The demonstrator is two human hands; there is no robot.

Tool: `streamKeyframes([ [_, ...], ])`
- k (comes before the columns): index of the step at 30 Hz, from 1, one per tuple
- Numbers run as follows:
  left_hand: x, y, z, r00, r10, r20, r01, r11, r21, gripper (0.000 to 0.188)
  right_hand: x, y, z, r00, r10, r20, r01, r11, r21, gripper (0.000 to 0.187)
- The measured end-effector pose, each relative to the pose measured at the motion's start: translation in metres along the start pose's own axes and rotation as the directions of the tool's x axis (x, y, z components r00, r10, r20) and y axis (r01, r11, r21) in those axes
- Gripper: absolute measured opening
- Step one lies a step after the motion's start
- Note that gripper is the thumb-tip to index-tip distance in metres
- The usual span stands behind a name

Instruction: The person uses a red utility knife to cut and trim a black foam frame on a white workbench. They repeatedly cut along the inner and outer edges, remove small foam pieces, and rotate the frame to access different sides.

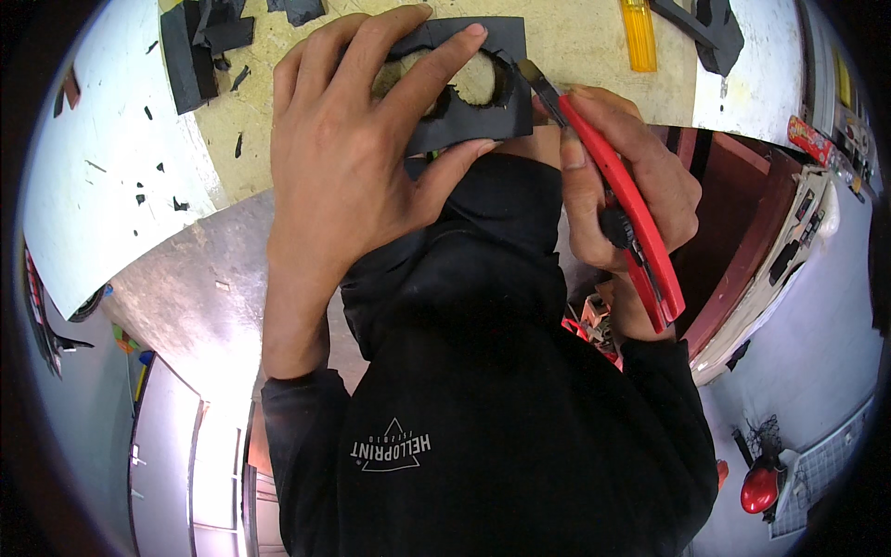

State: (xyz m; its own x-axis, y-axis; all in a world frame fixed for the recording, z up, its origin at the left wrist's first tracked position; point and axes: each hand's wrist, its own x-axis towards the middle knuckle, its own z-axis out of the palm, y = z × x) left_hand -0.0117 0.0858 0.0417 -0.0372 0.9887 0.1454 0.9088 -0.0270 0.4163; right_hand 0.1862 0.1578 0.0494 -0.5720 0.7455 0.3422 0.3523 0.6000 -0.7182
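Note:
My left hand (339, 158) holds a dark grey foam block (487, 119). Its fingers reach over the top, and the thumb lies along the near edge. An opening with ragged edges runs through the middle of the block, partly covered by my fingers. My right hand (664, 176) is wrapped round a red utility knife (608, 162) with a black slider knob. The knife slants up to the left, its tip close beside the block's right edge. I cannot tell whether the tip touches the foam.
Dark foam offcuts (190, 60) lie at the far left of the yellowish work surface (251, 153), with small black crumbs nearby. At the far right are a yellow translucent object (639, 37) and more dark foam pieces (719, 42). A dark red frame (742, 241) stands below the table's right side.

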Motion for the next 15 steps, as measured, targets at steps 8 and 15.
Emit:
streamKeyframes([
  [8,0.0,0.002,0.0,1.0,-0.011,-0.001,0.011,1.0,-0.001,0.069,-0.007,-0.001,0.008,0.996,-0.031,-0.083,0.032,0.999,0.014,0.027],
  [15,-0.003,0.003,0.002,1.0,-0.019,-0.02,0.019,1.0,0.004,0.068,-0.018,-0.006,0.014,0.996,-0.01,-0.087,0.007,0.999,-0.041,0.023],
])
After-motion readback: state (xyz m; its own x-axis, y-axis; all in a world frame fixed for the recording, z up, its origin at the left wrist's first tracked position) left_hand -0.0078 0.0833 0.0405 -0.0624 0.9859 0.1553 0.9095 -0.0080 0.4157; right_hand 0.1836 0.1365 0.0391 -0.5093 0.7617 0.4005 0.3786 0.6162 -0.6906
